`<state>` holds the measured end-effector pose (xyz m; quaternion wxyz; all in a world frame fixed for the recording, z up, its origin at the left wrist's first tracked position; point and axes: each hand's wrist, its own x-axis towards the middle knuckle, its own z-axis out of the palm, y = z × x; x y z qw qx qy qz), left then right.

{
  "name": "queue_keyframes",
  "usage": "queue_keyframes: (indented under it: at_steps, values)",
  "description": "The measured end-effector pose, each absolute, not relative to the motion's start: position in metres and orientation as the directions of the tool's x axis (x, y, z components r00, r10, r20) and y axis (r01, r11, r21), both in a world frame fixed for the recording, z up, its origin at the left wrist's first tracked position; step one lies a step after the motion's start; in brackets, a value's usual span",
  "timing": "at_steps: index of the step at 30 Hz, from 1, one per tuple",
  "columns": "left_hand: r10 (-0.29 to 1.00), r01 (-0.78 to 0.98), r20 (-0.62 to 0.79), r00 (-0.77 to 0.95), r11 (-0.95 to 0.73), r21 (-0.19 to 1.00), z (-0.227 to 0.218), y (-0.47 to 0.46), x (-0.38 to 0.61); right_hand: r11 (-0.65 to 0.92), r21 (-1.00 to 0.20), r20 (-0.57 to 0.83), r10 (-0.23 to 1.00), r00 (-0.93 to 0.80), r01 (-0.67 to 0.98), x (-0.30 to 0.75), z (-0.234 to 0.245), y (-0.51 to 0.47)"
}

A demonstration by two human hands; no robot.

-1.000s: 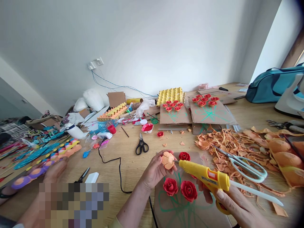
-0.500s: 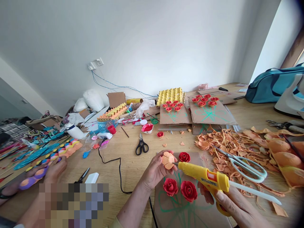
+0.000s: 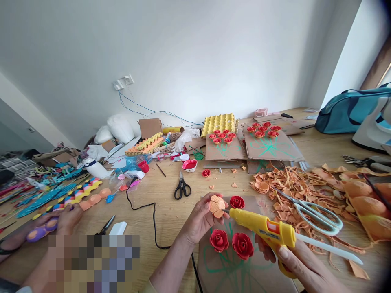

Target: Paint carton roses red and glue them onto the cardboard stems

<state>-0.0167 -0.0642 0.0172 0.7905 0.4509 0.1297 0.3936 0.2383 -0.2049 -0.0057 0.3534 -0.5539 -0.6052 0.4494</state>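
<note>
Between its fingertips, my left hand (image 3: 198,221) pinches an orange egg-carton flower (image 3: 217,204), its underside turned toward the nozzle. My right hand (image 3: 293,258) is wrapped round the grip of a yellow hot glue gun (image 3: 262,224) with a white glue stick (image 3: 330,247) jutting from its back. The nozzle tip touches or nearly touches the flower. Below both hands lies a cardboard sheet (image 3: 220,272) with green painted lines. Three red roses sit on it: one rose (image 3: 237,202) by the nozzle, another rose (image 3: 219,240) at left and a larger rose (image 3: 243,245) beside it.
Orange scraps (image 3: 293,195) and light-green scissors (image 3: 319,213) lie at right. Black scissors (image 3: 182,189), a loose red rose (image 3: 206,173) and a paint cup (image 3: 190,164) are ahead. Cardboard with red flowers (image 3: 271,142) stands behind. At left, another person's hand (image 3: 69,219) handles painted egg-carton strips.
My hands, the flower and the glue gun stay almost still. At left, the other person's egg-carton strip has turned, showing more of its bare orange end.
</note>
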Motion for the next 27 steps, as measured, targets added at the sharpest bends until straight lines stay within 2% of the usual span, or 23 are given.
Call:
queue_keyframes:
  at_steps: [9, 27]
  values:
    - [0.744, -0.495, 0.144, 0.652, 0.274, 0.824, 0.0153, -0.0638, -0.0162, -0.012, -0.934, -0.072, 0.985, -0.155, 0.358, 0.2394, -0.0111, -0.204]
    - [0.735, -0.427, 0.116, 0.668, 0.251, 0.869, 0.0166, -0.066, -0.0173, -0.032, -0.964, -0.068, 0.989, -0.13, 0.263, 0.2404, -0.0103, -0.2032]
